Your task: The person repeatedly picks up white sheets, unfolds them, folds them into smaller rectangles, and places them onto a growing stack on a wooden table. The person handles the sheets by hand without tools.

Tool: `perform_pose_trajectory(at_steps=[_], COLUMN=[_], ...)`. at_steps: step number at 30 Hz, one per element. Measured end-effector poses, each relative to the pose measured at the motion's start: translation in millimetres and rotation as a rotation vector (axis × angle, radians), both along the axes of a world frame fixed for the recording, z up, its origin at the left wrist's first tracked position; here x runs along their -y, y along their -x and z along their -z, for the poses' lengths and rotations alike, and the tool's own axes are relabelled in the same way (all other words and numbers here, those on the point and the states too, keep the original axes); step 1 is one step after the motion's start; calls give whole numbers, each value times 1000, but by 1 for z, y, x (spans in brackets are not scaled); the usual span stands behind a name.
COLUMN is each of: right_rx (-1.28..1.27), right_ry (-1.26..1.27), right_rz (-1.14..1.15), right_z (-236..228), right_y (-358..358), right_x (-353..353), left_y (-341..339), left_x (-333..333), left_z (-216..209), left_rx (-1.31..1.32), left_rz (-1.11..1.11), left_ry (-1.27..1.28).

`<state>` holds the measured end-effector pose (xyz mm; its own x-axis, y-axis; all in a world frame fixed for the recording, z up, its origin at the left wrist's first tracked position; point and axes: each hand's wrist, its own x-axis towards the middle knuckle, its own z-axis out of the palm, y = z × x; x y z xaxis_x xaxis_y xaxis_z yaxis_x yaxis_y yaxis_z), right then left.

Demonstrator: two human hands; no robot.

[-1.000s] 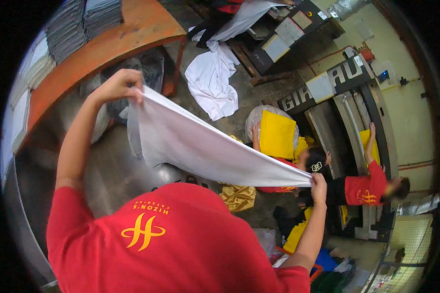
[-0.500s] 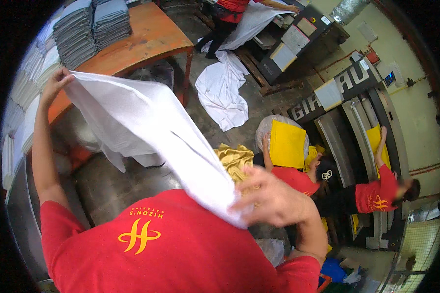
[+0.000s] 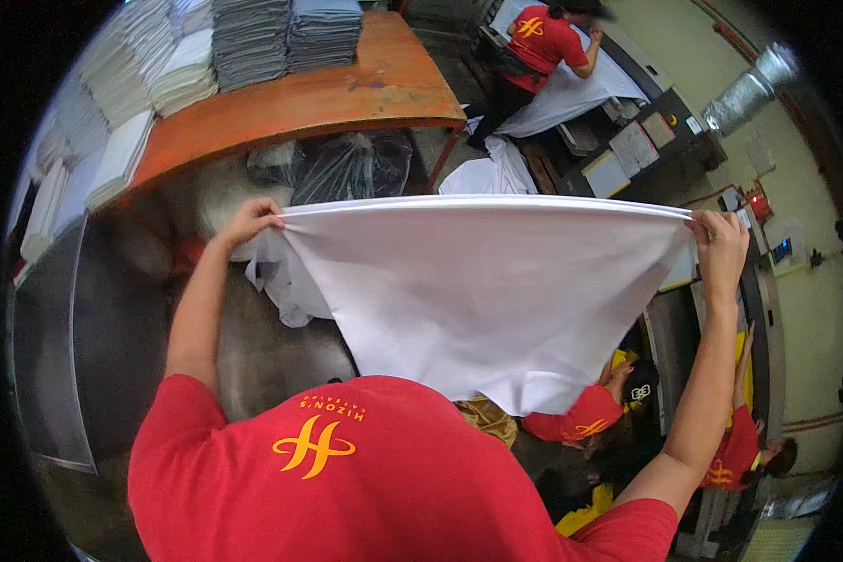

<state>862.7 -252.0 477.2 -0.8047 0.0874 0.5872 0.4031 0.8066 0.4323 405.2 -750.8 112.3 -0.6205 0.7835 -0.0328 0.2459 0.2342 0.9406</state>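
A white cloth [image 3: 496, 290] hangs stretched between my raised hands, its folded upper edge pulled nearly straight. At the upper left corner my left hand [image 3: 253, 223] pinches the edge. My right hand [image 3: 721, 239] grips the opposite corner, fingers closed over the layers. The lower part drapes down in front of me and covers part of the floor and of a co-worker in red. Another piece of white fabric [image 3: 295, 290] shows beneath my left hand; whether it belongs to the same cloth I cannot tell.
An orange table [image 3: 393, 84] at the far left bears stacks of grey folded cloths [image 3: 250, 42] and white ones. Plastic-wrapped bundles [image 3: 356, 169] lie under it. Far right, a co-worker [image 3: 548, 47] stands by a machine [image 3: 628, 145] with white cloth. Two more people work at the right.
My right hand has moved up and outward to the right, drawing the cloth's edge taut. My view has shifted, and the left hand now appears lower and farther right.
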Motion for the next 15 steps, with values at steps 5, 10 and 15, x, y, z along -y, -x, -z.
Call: perform_pose_trajectory(at_steps=[5, 10, 15], right_rx=[27, 186, 625], right_ry=[164, 103, -145], right_rz=[143, 183, 256], right_z=[-9, 1, 51], right_y=[15, 6, -33], right_x=[5, 16, 1], left_y=[-67, -168, -274], left_x=[-7, -22, -20], left_z=[83, 180, 220], left_rx=[224, -489, 1021], left_rz=[-135, -416, -605], left_ry=[-314, 221, -114])
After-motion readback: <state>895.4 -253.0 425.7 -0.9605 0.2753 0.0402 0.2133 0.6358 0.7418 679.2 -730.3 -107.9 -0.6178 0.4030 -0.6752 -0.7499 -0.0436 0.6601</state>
